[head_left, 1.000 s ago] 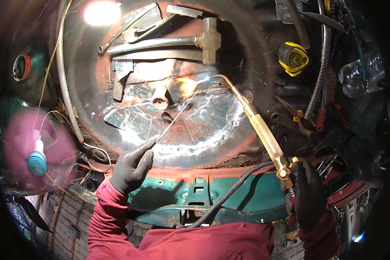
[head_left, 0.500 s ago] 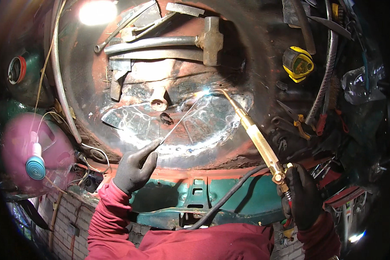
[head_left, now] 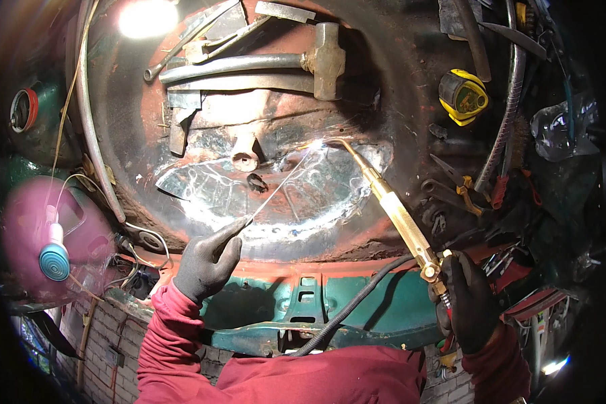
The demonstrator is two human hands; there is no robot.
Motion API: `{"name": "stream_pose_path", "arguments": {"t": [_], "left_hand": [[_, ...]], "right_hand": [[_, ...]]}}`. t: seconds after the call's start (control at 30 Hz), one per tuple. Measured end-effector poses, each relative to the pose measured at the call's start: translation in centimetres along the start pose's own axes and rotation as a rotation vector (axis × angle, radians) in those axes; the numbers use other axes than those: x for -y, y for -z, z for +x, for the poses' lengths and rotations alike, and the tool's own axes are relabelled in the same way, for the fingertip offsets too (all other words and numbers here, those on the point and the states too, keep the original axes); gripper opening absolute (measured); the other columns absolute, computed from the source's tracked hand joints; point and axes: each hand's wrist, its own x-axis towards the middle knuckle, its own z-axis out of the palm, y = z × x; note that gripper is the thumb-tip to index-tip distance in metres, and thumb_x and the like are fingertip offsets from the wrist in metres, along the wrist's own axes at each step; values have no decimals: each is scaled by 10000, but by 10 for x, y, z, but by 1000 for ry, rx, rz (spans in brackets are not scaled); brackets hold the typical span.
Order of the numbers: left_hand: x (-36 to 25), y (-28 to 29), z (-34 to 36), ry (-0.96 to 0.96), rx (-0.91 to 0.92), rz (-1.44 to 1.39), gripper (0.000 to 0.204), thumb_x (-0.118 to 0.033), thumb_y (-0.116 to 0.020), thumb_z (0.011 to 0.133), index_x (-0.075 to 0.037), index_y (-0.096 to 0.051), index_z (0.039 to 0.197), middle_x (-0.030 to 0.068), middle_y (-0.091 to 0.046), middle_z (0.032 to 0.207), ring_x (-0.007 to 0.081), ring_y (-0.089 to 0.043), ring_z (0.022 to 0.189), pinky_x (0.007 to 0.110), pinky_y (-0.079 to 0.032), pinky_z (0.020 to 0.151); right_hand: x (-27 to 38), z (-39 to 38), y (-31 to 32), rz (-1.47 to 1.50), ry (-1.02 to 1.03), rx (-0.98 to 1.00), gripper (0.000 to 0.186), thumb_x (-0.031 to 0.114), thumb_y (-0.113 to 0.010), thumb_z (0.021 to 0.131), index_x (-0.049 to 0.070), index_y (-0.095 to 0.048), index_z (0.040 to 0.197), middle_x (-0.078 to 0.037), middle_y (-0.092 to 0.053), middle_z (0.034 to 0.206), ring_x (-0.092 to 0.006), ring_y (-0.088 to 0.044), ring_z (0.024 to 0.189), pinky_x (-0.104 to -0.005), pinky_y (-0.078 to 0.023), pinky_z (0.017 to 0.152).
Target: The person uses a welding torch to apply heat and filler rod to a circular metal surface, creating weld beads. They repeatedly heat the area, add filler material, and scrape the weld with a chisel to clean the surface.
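Note:
My left hand (head_left: 209, 259), in a dark glove, pinches a thin metal rod (head_left: 276, 190) that slants up to the tip of a brass gas torch (head_left: 400, 222). My right hand (head_left: 468, 303), also gloved, grips that torch by its lower end beside the valve. The torch's bent nozzle (head_left: 343, 145) points left at a small bright glow (head_left: 316, 144) on a worn metal panel in a round well. A whitish seam (head_left: 276, 233) curves round a dull patch (head_left: 330, 188) below the glow, and a short rusty tube (head_left: 246, 156) stands left of it.
A sledgehammer (head_left: 326, 60) and metal strips lie above. A yellow tape measure (head_left: 463, 97), pliers (head_left: 461, 182) and a plastic bottle (head_left: 562, 131) lie right. A pink, blurry round object (head_left: 40, 215) is at left, a lamp (head_left: 148, 17) upper left. A black hose (head_left: 357, 289) crosses the green sill (head_left: 242, 303).
The large orange flame at the torch tip has shrunk to a small bright glow. The torch tip has moved downward in the picture, and my left hand with the rod has shifted slightly.

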Motion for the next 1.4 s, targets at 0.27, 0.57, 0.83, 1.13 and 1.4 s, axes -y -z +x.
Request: {"name": "stream_pose_path", "arguments": {"t": [0.27, 0.57, 0.83, 1.13, 1.4], "left_hand": [[-26, 4, -3, -55, 2, 103, 372, -92, -717, 996, 12, -747, 1351, 190, -806, 1015, 267, -792, 834, 373, -603, 785], [-151, -83, -10, -947, 212, 365, 585, -347, -733, 939, -17, -654, 1416, 51, -662, 867, 228, -697, 799, 381, -508, 697], [-179, -136, -23, -1162, 117, 222, 586, -270, -657, 922, 80, -622, 1391, 80, -659, 929, 247, -691, 838, 385, -511, 717], [-171, -150, -29, -1184, 139, 196, 593, -292, -656, 940, 73, -616, 1406, 76, -649, 932, 239, -692, 833, 382, -510, 708], [-170, -149, -29, -1183, 142, 174, 580, -272, -647, 950, 73, -613, 1415, 85, -670, 964, 241, -691, 842, 374, -518, 740]], "right_hand": [[-5, -7, 6, -76, 0, -6, 397, 378, -419, 1221, 40, -627, 1224, -34, -609, 800, -107, -523, 551, -323, -440, 501], [-52, -60, 14, -417, 453, -42, 381, 317, -409, 1217, 0, -621, 1231, -98, -651, 1041, -169, -632, 876, -364, -534, 773], [-73, -82, 9, -337, 423, -86, 397, 331, -431, 1218, -8, -619, 1301, -137, -640, 1196, -231, -655, 1071, -393, -532, 962], [-94, -84, 17, -537, 548, -121, 409, 316, -420, 1219, -19, -632, 1317, -179, -677, 1195, -291, -687, 1077, -423, -536, 973], [-72, -86, 14, -295, 354, 11, 381, 267, -406, 1223, -20, -624, 1345, -183, -674, 1194, -302, -693, 1074, -431, -544, 971]]}}
